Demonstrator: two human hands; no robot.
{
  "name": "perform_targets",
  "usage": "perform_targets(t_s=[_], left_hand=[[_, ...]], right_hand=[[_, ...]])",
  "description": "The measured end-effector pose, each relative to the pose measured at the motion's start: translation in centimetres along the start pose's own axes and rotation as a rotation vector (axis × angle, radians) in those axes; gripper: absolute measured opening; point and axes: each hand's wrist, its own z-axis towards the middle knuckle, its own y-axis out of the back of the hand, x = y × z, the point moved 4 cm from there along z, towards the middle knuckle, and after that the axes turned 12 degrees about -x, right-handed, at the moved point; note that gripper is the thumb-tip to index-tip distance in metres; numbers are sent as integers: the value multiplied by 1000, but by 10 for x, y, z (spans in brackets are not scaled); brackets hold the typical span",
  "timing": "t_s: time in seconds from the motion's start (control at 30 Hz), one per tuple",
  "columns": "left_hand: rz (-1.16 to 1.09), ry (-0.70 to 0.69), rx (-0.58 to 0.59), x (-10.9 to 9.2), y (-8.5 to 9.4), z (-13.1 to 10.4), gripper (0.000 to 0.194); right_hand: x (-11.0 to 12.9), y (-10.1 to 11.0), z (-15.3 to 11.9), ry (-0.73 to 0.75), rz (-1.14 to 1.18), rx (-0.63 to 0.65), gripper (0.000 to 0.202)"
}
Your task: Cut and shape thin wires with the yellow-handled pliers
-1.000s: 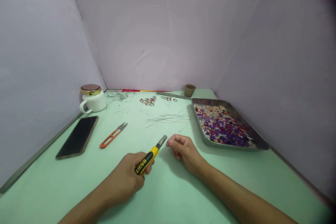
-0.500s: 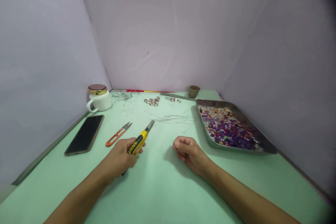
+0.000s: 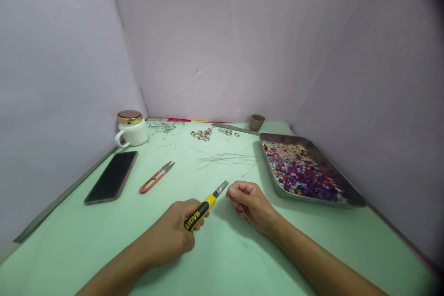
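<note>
My left hand (image 3: pixel 183 226) is wrapped round the yellow-and-black handles of a pair of pliers (image 3: pixel 203 212), whose metal tip points up and to the right. My right hand (image 3: pixel 249 203) is closed in a pinch just right of that tip, a small gap apart. A thin pale wire (image 3: pixel 244 213) runs from its fingertips down under the palm; its far end is hard to make out. Beyond the hands lie several loose thin wires (image 3: pixel 225 159). Small rings with red beads (image 3: pixel 201 134) lie in clusters farther back.
Orange thread snips (image 3: pixel 156 178) and a phone (image 3: pixel 113 178) lie at the left, with a lidded white mug (image 3: pixel 133 132) behind. A metal tray (image 3: pixel 277 190) of mixed beads stands at the right. A brown cup (image 3: pixel 257 122) and wire scraps (image 3: pixel 163 126) are at the back.
My left hand has moved right and nearer to me, bringing the pliers' tip close to my right fingertips. The right hand has barely moved; the wire in it now shows.
</note>
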Motion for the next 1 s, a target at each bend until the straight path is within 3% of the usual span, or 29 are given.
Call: perform_targets(t_s=[0.27, 0.53, 0.63, 0.7, 0.73, 0.83, 0.93, 1.0], left_hand=[[-51, 48, -2, -2, 4, 4, 21], [-149, 139, -34, 6, 17, 7, 20], [-333, 265, -261, 19, 45, 14, 31], [-401, 246, -530, 25, 72, 15, 32], [-425, 221, -576, 26, 82, 15, 32], [-507, 187, -432, 22, 85, 12, 28], [-479, 193, -193, 14, 61, 6, 26], [-385, 206, -134, 10, 45, 3, 26]], right_hand=[[-5, 2, 0, -12, -10, -21, 24], [-1, 6, 1, 101, -160, -22, 23], [-2, 5, -1, 125, -206, -14, 23], [-3, 4, -2, 126, -232, -24, 24], [-3, 4, -2, 128, -234, -34, 24], [-5, 4, 0, 140, -212, -62, 24], [-8, 6, 2, 142, -201, -77, 23], [-10, 7, 2, 147, -198, -89, 23]])
